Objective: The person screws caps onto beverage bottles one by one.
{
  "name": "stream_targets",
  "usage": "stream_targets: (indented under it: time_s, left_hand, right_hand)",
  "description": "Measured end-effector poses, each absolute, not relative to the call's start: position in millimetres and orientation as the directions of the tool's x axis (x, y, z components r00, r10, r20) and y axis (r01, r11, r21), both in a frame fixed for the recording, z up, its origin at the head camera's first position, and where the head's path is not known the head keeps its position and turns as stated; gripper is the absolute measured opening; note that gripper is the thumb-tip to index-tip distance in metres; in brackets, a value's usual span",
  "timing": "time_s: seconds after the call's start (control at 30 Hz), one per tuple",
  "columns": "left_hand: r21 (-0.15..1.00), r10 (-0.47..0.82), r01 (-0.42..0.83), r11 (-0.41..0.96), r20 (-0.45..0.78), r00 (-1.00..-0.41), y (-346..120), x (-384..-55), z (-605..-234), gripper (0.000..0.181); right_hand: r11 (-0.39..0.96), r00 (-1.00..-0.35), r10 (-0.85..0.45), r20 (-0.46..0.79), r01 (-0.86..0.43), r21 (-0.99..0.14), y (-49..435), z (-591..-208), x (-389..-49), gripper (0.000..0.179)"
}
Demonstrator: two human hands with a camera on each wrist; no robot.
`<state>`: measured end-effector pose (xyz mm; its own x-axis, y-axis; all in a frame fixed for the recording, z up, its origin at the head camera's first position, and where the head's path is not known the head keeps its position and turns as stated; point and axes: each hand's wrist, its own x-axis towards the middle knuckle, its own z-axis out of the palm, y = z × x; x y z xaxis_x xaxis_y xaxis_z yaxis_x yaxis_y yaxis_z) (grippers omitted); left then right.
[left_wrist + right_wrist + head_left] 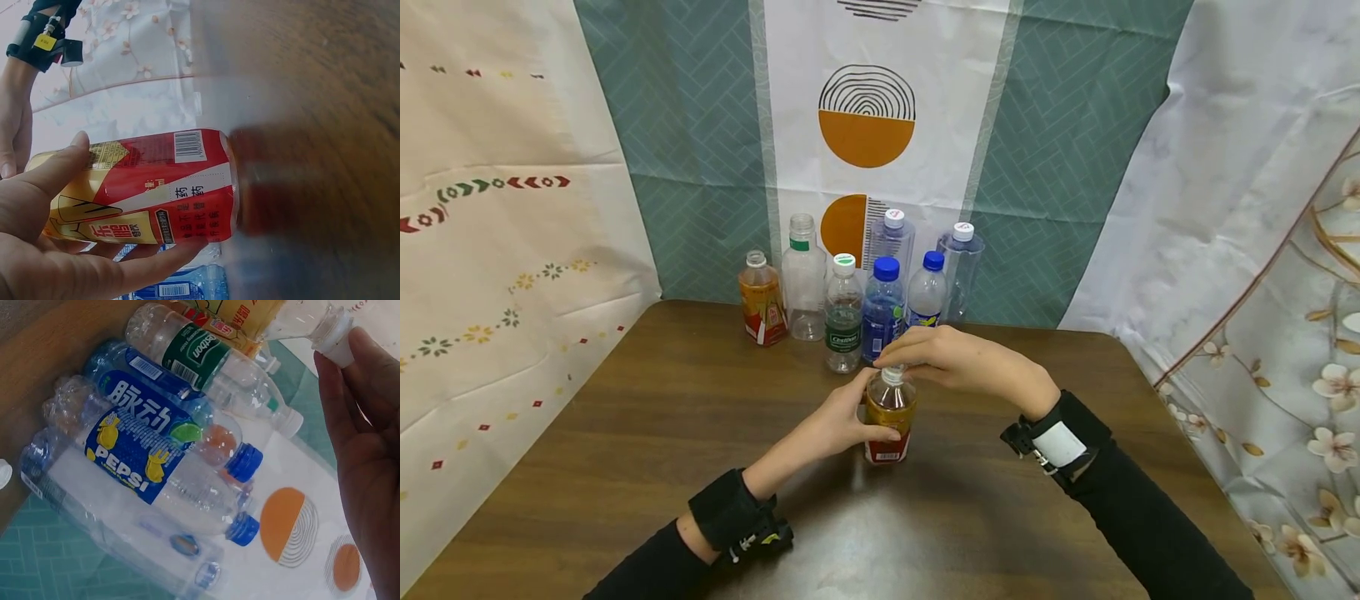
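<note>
From here I have the left hand (838, 417) curled round the upright bottle (891, 410), and above those fingers the right hand (946, 357) pinching its cap (337, 345).

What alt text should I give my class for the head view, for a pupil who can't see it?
A person's left hand holds a red-and-gold bottle upright on a wooden table while the right hand pinches its white cap. Behind it stand seven other bottles, in front of a patterned cloth backdrop.
</note>
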<state>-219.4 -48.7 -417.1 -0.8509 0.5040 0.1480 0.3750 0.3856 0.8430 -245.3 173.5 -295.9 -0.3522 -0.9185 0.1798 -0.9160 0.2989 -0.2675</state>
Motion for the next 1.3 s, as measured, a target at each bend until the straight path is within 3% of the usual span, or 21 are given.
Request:
stream_targets:
  time_s: [0.27,0.57,0.63,0.83,1.0,1.1,1.3]
  left_hand:
    - [0.833,0.505,0.405,0.377,0.181,-0.844,-47,-219,-418,0.087]
    - [0.849,0.49,0.378,0.368,0.168,-0.855,-47,-218,-419,0.08]
    - [0.849,0.487,0.373,0.374,0.162,-0.858,-47,-219,-419,0.08]
    - [0.838,0.488,0.386,0.386,0.17,-0.856,-47,-219,-419,0.082]
    - [0.836,0.491,0.397,0.379,0.183,-0.852,-48,-221,-420,0.083]
    - [0.838,0.496,0.395,0.377,0.178,-0.85,-49,-221,-420,0.086]
    - [0.833,0.507,0.395,0.386,0.166,-0.846,-49,-221,-418,0.088]
  right_hand:
    - [0.395,-0.404,-0.906,0.125,-0.914,-0.089,165,-289,-233,0.032]
    - [0.617,-0.607,-0.779,0.157,-0.787,0.019,144,-290,-208,0.027]
    - [0.641,-0.625,-0.764,0.16,-0.765,0.068,139,-290,-205,0.026]
    - [0.589,-0.565,-0.808,0.165,-0.783,0.202,136,-289,-203,0.023]
    - [0.569,-0.568,-0.822,0.038,-0.817,0.097,143,-277,-210,0.028]
    - [0.538,-0.538,-0.843,-0.011,-0.843,0.023,147,-272,-217,0.031]
    - [0.483,-0.486,-0.873,-0.024,-0.871,0.09,152,-271,-218,0.032]
